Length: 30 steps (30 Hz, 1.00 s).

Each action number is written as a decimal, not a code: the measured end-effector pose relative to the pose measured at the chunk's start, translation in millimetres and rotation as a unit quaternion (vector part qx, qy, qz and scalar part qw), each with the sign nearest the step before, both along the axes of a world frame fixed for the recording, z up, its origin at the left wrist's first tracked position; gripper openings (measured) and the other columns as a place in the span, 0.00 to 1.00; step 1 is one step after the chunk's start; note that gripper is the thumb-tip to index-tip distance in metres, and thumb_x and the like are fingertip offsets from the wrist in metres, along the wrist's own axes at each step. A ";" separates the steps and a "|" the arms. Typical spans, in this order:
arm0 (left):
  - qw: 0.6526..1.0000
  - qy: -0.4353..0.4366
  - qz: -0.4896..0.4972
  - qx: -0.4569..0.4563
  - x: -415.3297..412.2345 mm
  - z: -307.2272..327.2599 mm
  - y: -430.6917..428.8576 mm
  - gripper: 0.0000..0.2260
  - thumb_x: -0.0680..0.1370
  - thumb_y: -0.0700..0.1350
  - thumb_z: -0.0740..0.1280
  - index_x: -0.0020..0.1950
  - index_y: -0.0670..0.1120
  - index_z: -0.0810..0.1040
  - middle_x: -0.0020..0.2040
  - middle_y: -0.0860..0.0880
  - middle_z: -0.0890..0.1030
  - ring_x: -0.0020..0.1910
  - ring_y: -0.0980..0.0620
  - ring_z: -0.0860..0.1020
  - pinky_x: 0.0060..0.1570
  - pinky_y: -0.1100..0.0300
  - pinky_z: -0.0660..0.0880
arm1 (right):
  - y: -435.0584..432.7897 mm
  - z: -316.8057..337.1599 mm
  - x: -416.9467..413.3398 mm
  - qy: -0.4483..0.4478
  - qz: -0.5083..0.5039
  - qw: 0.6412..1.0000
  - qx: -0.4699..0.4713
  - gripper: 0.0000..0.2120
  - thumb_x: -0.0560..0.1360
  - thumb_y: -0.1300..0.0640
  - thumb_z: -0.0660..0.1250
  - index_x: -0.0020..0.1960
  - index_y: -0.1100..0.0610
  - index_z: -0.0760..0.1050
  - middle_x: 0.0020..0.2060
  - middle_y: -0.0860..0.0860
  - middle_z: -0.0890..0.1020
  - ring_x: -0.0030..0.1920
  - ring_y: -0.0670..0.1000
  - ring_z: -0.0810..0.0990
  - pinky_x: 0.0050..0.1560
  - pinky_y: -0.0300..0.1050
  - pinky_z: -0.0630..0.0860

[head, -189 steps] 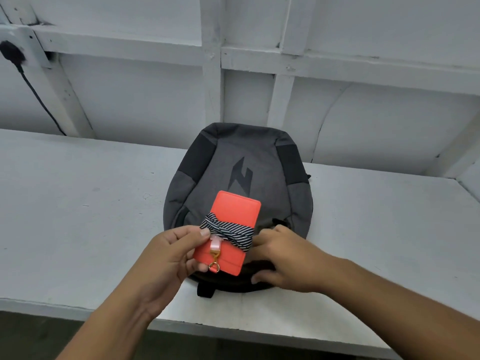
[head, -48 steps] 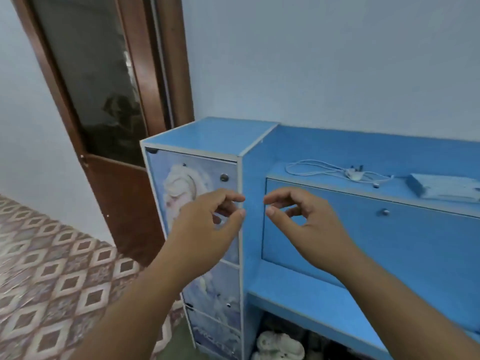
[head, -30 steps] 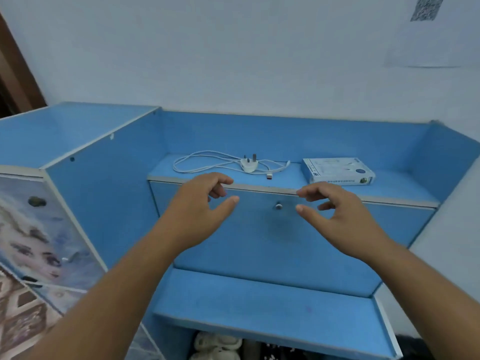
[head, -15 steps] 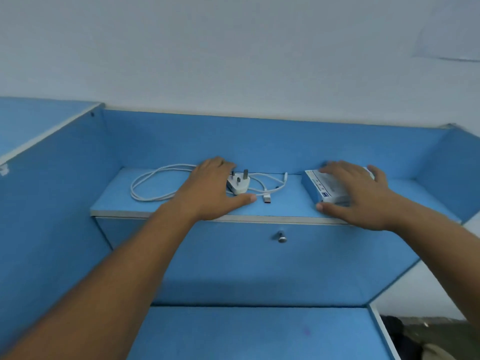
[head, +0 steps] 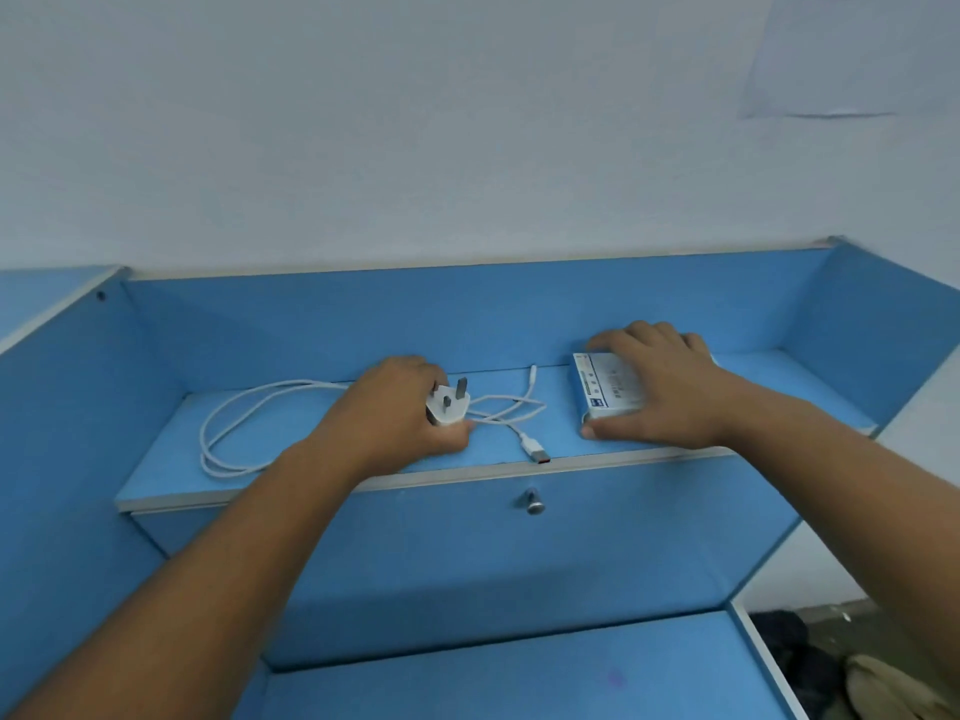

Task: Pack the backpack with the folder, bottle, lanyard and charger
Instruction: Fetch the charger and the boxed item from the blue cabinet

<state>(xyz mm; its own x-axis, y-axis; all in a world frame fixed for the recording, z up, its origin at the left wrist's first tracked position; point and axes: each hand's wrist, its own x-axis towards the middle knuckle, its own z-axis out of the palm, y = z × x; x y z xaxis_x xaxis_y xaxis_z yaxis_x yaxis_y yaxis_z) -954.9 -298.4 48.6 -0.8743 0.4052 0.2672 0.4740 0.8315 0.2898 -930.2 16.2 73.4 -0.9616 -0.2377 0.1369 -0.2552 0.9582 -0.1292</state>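
While left hand (head: 390,407) grips charger (head: 448,411) — right hand (head: 670,394) clasps box (head: 602,388).

White box (head: 608,387): rows of small print and a blue strip on its top face, all too blurred to read.
Paper sheet (head: 831,59) on the wall: a dark printed mark at its top, cut off by the frame edge, unreadable.
Charger (head: 447,407): any marking on the white plug is too small to tell.
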 end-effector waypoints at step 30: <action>0.974 -0.033 -0.001 0.224 8.0 29.9 3.1 0.17 0.68 0.45 0.69 0.48 0.61 0.66 0.37 0.58 0.77 0.31 0.59 0.73 0.27 0.67 0.68 | -25.7 -6.6 8.8 0.043 0.017 0.995 -0.086 0.37 0.57 0.22 0.65 0.62 0.36 0.68 0.54 0.38 0.70 0.60 0.46 0.71 0.61 0.45 0.59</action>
